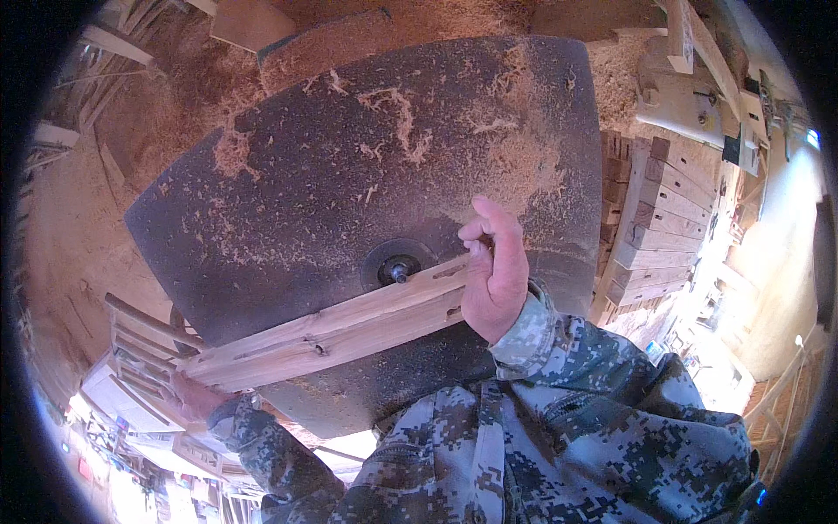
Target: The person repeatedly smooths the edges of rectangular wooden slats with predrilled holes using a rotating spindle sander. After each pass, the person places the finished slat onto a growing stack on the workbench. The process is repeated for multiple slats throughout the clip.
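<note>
"Wooden beam [305, 339]: state its position."

"It lies aslant across the near part of the dark machine table [297, 218], its left end nearer the operator. The beam's far edge sits just beside the spindle [399, 272]; I cannot confirm contact. Slots [453, 312] show near its right end."

"Right hand [496, 279]?"

"At the beam's right end, wrist bent, back of the hand turned outward, digits curled and raised above the wood. The forearm enters from the lower right, elbow out, in a camouflage sleeve [576, 349]. Whether the hand grips or only presses, I cannot tell."

"Left hand [194, 398]?"

"At the beam's left end, forearm reaching outward, low and extended, fingers pointing away from the body. Its grip cannot be determined either."

"Table surface?"

"Wood shavings [403, 118] are scattered over it, beyond the spindle."
</note>
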Tool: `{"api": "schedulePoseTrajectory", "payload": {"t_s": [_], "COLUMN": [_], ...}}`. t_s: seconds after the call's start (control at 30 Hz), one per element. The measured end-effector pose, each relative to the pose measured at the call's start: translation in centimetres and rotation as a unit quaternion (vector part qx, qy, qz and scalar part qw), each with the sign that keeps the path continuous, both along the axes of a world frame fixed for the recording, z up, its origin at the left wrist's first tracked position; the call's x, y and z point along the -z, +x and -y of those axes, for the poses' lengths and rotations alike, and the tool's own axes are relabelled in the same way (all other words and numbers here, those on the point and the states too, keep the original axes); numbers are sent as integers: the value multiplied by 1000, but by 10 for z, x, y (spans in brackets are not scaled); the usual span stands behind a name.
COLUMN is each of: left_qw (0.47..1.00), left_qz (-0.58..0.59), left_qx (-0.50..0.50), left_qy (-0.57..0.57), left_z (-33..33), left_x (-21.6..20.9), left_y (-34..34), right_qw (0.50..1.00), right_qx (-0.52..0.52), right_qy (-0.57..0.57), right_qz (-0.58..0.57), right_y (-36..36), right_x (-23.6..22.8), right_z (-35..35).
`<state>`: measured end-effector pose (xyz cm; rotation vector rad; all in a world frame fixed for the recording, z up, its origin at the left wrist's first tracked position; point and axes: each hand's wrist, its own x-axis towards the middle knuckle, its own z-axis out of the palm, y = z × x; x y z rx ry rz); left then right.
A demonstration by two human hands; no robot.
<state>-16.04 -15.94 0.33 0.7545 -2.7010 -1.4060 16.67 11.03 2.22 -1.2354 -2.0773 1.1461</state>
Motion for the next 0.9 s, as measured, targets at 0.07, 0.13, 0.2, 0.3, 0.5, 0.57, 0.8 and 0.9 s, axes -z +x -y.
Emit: {"api": "schedulePoseTrajectory", "payload": {"t_s": [0.07,0.13,0.2,0.3,0.5,0.57,0.8,0.9], "left_qw": [1000,999,1000,1000,999,1000,1000,984], "left_qz": [7,4,-4,-4,-21,-16,-20,-54], "left_qx": [-9,-7,-13,2,24,7,14,141], "left_qy": [-11,-37,-20,30,27,11,12,92], "left_z": [8,19,29,43,41,36,76,110], "left_x": [2,4,8,13,10,6,13,11], "left_y": [-2,-4,-7,-11,-4,-2,-2,-7], "right_qw": [1000,999,999,999,999,999,1000,999], "right_qx": [-8,-6,-5,-15,-29,-30,-12,-18], "right_qy": [-5,-33,-41,-49,-28,-26,-15,22], "right_qz": [0,-6,-11,-19,-12,-10,-23,-14], "right_y": [-4,-8,-10,-12,-18,-20,-15,3], "right_x": [1,1,1,1,4,4,5,3], "right_z": [2,6,7,7,8,8,19,32]}}
